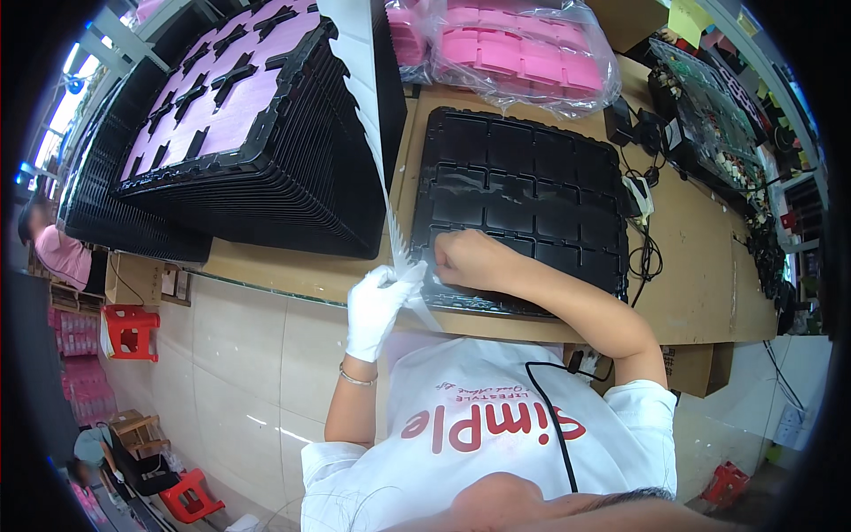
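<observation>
A long white strip (362,75) with a jagged edge runs from the top of the view down past the table's front edge. My left hand (377,306), in a white glove, is closed on the strip near its lower part, thumb and fingers pinched together. Just to the right, my bare right hand (472,259) is curled closed over the near left corner of a black compartment tray (523,191). What its fingers hold, if anything, is hidden. The tray lies flat on the brown table (683,301).
To the left rises a tall stack of black trays (328,173), its top one holding pink sheets. Bagged pink parts (523,53) lie behind the flat tray. Cables (645,253) and a rack of circuit boards (709,115) are at the right. Red stools (133,332) stand on the floor.
</observation>
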Tool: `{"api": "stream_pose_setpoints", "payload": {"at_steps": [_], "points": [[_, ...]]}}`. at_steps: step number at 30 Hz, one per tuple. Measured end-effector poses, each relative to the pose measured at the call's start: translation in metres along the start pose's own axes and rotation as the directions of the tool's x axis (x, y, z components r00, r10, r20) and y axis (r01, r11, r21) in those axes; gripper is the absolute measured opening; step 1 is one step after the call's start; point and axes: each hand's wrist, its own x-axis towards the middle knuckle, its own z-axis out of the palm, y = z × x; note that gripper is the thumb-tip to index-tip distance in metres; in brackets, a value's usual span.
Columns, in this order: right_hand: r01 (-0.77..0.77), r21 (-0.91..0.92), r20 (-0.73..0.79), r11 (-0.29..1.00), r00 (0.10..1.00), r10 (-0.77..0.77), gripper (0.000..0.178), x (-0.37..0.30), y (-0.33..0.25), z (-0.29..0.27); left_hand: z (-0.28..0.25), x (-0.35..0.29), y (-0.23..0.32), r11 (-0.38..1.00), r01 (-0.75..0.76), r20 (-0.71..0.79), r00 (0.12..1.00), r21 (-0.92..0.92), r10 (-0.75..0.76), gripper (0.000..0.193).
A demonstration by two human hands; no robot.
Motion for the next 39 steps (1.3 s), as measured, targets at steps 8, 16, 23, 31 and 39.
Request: {"api": "stream_pose_setpoints", "payload": {"at_steps": [8,16,23,31,39], "points": [[0.02,-0.013,-0.06,1.0,0.998,-0.02,0.014,-0.001,0.0,0.004,0.0,0.0,0.0,1.0,-0.021,0.002,1.0,0.001,0.021,0.029],[0.192,0.151,0.067,0.97,0.977,-0.204,0.011,-0.019,0.006,-0.007,0.001,-0.003,0.006,1.0,0.0,-0.017,1.0,0.016,0.0,0.026],[-0.018,0.995,0.0,0.103,0.986,0.168,0.013,-0.059,0.012,0.008,0.035,-0.016,0.033,0.964,-0.017,-0.016,1.0,-0.264,0.013,0.021],[0.12,0.598,-0.568,0.792,0.76,0.314,0.01,-0.114,0.004,0.017,0.085,-0.016,0.052,0.969,0.072,0.242,0.97,-0.237,-0.013,0.026],[-0.032,0.529,-0.586,0.848,0.709,0.392,0.011,-0.2,0.032,-0.029,0.125,-0.012,0.04,0.971,0.112,0.327,0.944,-0.212,-0.038,0.023]]}}
